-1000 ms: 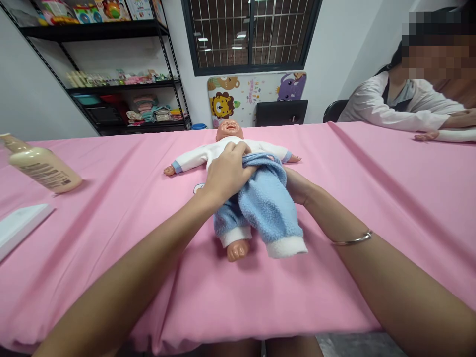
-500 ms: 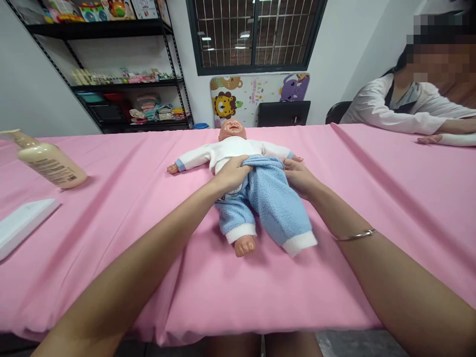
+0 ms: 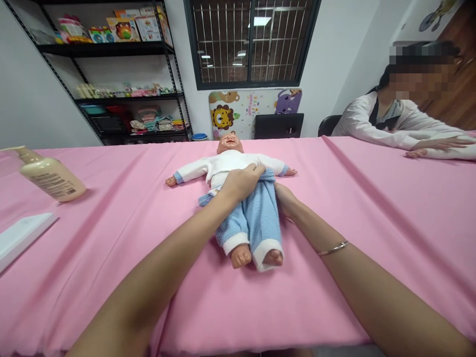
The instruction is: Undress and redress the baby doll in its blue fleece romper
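Observation:
A baby doll (image 3: 230, 161) in a white top lies on its back on the pink tablecloth (image 3: 372, 213), head away from me. Light blue fleece trousers (image 3: 256, 223) with white cuffs cover its legs, and both bare feet show at the cuffs. My left hand (image 3: 241, 182) grips the trousers' waistband at the doll's belly. My right hand (image 3: 284, 199) holds the waistband at the doll's hip, partly hidden behind the trousers. A thin bangle (image 3: 332, 248) is on my right wrist.
A cream pump bottle (image 3: 50, 177) stands at the left, with a flat white object (image 3: 20, 237) nearer me. Another person (image 3: 394, 121) sits at the far right, arms on the table. A black shelf (image 3: 122, 89) of toys, a laptop (image 3: 278, 125) and a window stand beyond.
The trousers have been pulled up to the doll's waist. The second foot now shows out of the right cuff, and the legs lie straight together.

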`<act>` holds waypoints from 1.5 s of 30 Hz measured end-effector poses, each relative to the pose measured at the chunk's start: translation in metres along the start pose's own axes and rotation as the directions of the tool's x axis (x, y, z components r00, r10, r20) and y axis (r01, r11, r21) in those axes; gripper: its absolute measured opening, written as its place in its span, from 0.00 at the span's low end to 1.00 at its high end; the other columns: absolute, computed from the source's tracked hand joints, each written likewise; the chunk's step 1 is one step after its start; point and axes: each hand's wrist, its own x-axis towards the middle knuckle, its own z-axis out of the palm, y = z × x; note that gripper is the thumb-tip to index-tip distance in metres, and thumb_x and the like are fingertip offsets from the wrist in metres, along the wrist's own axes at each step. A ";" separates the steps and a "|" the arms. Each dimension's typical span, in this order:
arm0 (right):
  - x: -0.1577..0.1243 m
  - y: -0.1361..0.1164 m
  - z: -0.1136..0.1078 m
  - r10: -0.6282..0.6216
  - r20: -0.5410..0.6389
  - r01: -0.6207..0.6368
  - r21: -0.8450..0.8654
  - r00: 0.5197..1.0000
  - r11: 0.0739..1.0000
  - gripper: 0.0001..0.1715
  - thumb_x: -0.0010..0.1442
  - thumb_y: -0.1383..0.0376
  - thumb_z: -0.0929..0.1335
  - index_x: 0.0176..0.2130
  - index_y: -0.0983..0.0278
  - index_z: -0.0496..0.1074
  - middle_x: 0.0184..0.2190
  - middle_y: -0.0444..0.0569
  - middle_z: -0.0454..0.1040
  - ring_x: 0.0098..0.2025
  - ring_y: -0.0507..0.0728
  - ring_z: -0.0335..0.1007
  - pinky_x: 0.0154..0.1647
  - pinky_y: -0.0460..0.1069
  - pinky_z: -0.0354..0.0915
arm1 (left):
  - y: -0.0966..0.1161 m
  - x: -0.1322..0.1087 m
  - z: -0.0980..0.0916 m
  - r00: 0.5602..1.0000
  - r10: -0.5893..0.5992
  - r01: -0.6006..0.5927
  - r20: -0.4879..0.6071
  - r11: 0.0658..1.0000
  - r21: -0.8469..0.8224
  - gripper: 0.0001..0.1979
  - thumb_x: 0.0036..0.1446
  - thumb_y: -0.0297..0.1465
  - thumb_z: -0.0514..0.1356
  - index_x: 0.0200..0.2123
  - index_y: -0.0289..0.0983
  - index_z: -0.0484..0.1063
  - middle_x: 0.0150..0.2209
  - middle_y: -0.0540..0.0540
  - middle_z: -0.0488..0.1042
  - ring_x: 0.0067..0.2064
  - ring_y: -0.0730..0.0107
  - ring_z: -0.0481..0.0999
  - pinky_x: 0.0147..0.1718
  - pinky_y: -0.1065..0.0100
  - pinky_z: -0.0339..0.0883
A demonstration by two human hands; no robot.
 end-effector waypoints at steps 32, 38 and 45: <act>0.000 -0.001 0.009 -0.205 0.068 0.216 -0.381 0.976 0.899 0.26 0.41 0.51 0.74 0.35 0.67 0.74 0.35 0.51 0.77 0.41 0.64 0.72 0.43 0.55 0.66 | -0.095 -0.048 0.034 0.879 -0.470 0.335 0.081 0.489 -0.805 0.23 0.49 0.47 0.62 0.36 0.31 0.77 0.37 0.43 0.79 0.42 0.53 0.75 0.41 0.63 0.65; 0.017 0.009 -0.010 -0.299 -0.181 0.252 -0.242 0.937 0.937 0.25 0.36 0.53 0.72 0.34 0.66 0.74 0.33 0.49 0.76 0.43 0.64 0.70 0.50 0.57 0.64 | -0.095 -0.051 0.031 0.795 -0.574 0.514 0.196 0.466 -0.720 0.25 0.48 0.51 0.63 0.35 0.33 0.79 0.37 0.41 0.79 0.45 0.48 0.75 0.42 0.61 0.65; 0.012 0.009 0.001 -0.166 -0.066 0.167 0.012 0.984 0.986 0.23 0.47 0.62 0.73 0.45 0.62 0.73 0.47 0.48 0.76 0.53 0.62 0.70 0.58 0.57 0.64 | -0.083 -0.055 0.024 0.747 -0.557 0.323 0.363 -0.174 -0.930 0.11 0.44 0.30 0.64 0.34 0.34 0.77 0.34 0.45 0.78 0.38 0.64 0.76 0.39 0.69 0.69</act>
